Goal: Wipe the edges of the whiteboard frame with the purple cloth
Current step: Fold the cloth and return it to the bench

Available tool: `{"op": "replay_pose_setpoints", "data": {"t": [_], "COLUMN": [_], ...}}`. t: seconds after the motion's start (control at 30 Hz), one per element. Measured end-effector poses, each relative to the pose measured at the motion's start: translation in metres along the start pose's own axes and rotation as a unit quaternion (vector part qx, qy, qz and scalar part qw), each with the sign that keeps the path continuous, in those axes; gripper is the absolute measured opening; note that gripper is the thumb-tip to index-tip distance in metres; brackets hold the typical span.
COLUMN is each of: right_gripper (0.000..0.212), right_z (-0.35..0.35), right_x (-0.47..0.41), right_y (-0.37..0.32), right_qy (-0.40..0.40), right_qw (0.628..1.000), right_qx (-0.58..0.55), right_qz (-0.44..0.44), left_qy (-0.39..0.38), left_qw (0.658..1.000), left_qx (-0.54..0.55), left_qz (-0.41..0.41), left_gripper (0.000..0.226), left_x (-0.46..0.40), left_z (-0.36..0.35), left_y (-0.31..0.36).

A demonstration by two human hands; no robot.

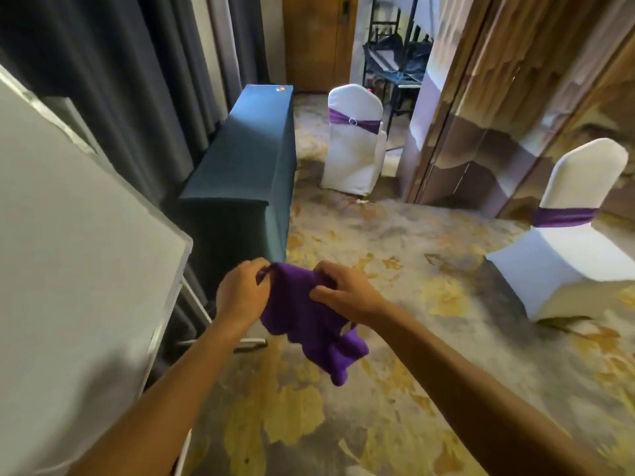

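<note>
Head view: holding soft purple cloth (309, 314) with both hands in front of body, above patterned grey-and-yellow carpet (395, 400). Left hand (242, 292) pinching upper left corner of cloth betw. thumb and fingers, clenched on fabric. Right hand (347, 290) gripping upper right part of cloth, fingers curled into fabric, thumb on top. Lower part of cloth hanging free and crumpled under right wrist. Not touching anything else w/ cloth.

At left, just beside left forearm: large white whiteboard w/ pale metal frame (187, 242), tilted, its right edge near left hand but apart from cloth. Behind: long table covered w/ dark teal fabric (247, 156), dark grey curtains (113, 80). Further back: chair in white cover w/ purple sash (354, 139); second such chair (570, 231) at right, well apart from hands.
</note>
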State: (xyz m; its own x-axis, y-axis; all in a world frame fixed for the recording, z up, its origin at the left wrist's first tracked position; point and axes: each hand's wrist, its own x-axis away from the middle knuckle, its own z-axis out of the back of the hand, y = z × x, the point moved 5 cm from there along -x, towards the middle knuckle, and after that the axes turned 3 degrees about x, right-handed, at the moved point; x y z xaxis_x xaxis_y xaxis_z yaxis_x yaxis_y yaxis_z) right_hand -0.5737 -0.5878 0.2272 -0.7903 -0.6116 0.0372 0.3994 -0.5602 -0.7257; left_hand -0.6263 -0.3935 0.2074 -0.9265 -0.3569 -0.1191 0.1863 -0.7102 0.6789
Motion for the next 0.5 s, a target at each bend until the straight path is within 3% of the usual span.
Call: {"op": "replay_pose_setpoints", "data": {"t": [0.2, 0.27, 0.37, 0.43, 0.5], "right_gripper": [0.021, 0.014, 0.013, 0.026, 0.047], "right_z": [0.013, 0.031, 0.097, 0.136, 0.149], "right_x": [-0.130, -0.186, -0.276, -0.347, -0.431], "right_y": [0.024, 0.040, 0.065, 0.075, 0.081], "right_qy": [-0.063, -0.064, 0.139, 0.194, 0.076], "right_qw": [0.996, 0.996, 0.973, 0.964, 0.986], "right_qx": [0.053, 0.006, -0.143, -0.117, -0.085], "right_qz": [0.032, 0.068, 0.119, 0.141, 0.119], "left_qy": [-0.100, -0.108, -0.140, -0.156, -0.167], "left_qw": [0.945, 0.912, 0.834, 0.805, 0.824], "left_qx": [0.289, 0.368, 0.494, 0.527, 0.504], "left_qz": [0.117, 0.145, 0.200, 0.222, 0.199], "left_gripper": [0.028, 0.033, 0.032, 0.026, 0.026], "left_x": [-0.148, -0.203, -0.284, -0.336, -0.393], "left_z": [-0.056, -0.072, -0.089, -0.096, -0.099], "left_y": [0.011, 0.010, 0.005, 0.002, 0.000]}}
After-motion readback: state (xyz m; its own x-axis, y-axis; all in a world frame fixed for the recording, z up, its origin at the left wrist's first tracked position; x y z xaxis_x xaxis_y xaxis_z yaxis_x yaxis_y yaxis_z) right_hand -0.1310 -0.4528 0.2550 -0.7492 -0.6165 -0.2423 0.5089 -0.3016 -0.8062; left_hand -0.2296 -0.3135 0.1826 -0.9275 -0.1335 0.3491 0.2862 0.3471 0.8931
